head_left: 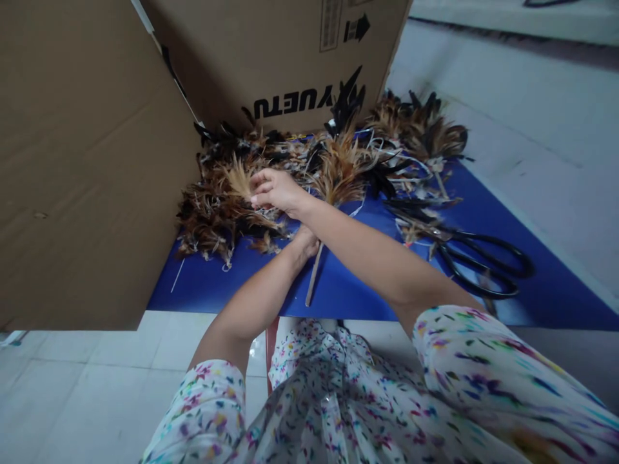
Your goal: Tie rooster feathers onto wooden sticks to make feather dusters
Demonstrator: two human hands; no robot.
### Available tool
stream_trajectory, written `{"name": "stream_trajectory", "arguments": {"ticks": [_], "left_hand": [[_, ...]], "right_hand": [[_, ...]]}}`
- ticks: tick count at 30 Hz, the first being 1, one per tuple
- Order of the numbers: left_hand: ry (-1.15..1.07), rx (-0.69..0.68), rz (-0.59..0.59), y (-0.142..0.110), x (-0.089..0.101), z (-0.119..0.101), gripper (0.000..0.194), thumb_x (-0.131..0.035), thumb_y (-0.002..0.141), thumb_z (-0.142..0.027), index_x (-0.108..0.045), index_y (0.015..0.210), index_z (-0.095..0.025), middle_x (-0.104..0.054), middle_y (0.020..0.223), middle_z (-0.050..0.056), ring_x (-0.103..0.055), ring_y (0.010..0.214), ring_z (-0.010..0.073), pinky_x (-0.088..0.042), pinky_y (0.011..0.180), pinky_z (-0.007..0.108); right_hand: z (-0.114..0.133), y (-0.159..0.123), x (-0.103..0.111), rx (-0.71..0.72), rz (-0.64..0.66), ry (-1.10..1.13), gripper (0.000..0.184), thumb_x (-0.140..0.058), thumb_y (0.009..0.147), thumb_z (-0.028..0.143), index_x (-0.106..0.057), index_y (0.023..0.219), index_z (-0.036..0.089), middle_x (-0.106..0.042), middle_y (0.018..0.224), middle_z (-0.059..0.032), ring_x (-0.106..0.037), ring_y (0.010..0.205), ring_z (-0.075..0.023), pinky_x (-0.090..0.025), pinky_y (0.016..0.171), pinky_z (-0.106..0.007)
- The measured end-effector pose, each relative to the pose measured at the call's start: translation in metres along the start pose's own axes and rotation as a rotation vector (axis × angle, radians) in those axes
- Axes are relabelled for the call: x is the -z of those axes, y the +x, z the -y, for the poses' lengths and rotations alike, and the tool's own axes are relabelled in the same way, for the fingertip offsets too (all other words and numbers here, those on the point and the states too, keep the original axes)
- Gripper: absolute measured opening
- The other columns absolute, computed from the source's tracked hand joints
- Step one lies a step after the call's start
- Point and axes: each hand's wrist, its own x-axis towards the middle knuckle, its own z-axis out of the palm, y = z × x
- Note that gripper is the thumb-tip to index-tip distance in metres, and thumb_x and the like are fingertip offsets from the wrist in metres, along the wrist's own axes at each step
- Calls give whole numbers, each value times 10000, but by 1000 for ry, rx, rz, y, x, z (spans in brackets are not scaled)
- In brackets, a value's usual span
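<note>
My left hand is closed around the thin stick of a feather duster. Its brown and black feathers fan out beyond the hand, and the bare stick end points back toward me. Crossing over the left wrist, my right hand reaches to the left. A pale tan feather tuft sits at its bent fingertips, which look pinched on the tuft's base. Just beyond and below lies a heap of loose brown feathers.
Large black-handled scissors lie at the right on the blue table surface. Another feather bundle rests at the back right. Cardboard walls off the left, and a printed cardboard panel stands behind.
</note>
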Motion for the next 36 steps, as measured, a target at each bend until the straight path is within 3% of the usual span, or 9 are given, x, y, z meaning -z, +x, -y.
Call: {"name": "stream_trajectory", "arguments": {"ticks": [3, 7, 12, 18, 22, 28, 36], "left_hand": [[28, -30, 14, 1, -2, 2, 66, -497, 897, -154, -555, 874, -177, -563, 633, -28, -512, 500, 64, -386, 499, 167], [90, -45, 73, 6, -1, 2, 186, -375, 917, -144, -461, 755, -175, -385, 504, -56, -320, 357, 47, -184, 359, 145], [-24, 28, 234, 5, 2, -4, 106, -465, 860, -72, -460, 792, -154, -472, 637, -23, -341, 414, 22, -196, 354, 117], [-78, 94, 236, 1, 4, -9, 166, -503, 898, -123, -422, 758, -162, -441, 671, -24, -337, 449, 19, -169, 345, 107], [-106, 107, 241, -1, 2, -11, 175, -477, 916, -118, -429, 753, -157, -437, 679, -21, -330, 448, 15, -175, 338, 102], [-153, 120, 267, -4, 0, -16, 200, -417, 953, -137, -424, 754, -158, -423, 685, -20, -330, 446, 13, -200, 332, 96], [-92, 125, 259, -7, -2, -15, 184, -483, 933, -156, -447, 753, -157, -428, 692, -18, -325, 450, 12, -209, 333, 94]], "right_hand": [[4, -19, 17, -61, -33, 95, 329, -608, 720, -96, -529, 908, 162, -628, 610, 50, -600, 508, -93, -425, 445, -177], [8, -46, 42, -82, -128, 166, 278, -629, 707, -89, -558, 832, 148, -639, 630, 35, -621, 543, -87, -464, 495, -177], [9, -87, 88, 28, -288, 264, 158, -695, 735, 49, -577, 738, 154, -649, 675, -2, -652, 636, -113, -485, 567, -206], [-14, -113, 137, 46, -459, 386, 111, -677, 763, 110, -592, 715, 162, -610, 655, 3, -590, 616, -97, -433, 537, -204], [-28, -112, 138, -63, -512, 416, 147, -644, 792, 104, -567, 677, 153, -569, 588, 19, -509, 526, -72, -361, 472, -188], [-35, -106, 126, -189, -554, 333, 212, -611, 833, 91, -523, 651, 157, -552, 554, 30, -486, 493, -63, -343, 451, -185], [-44, -102, 120, -224, -546, 289, 229, -679, 799, 91, -510, 660, 155, -568, 543, 35, -526, 495, -61, -366, 449, -172]]}}
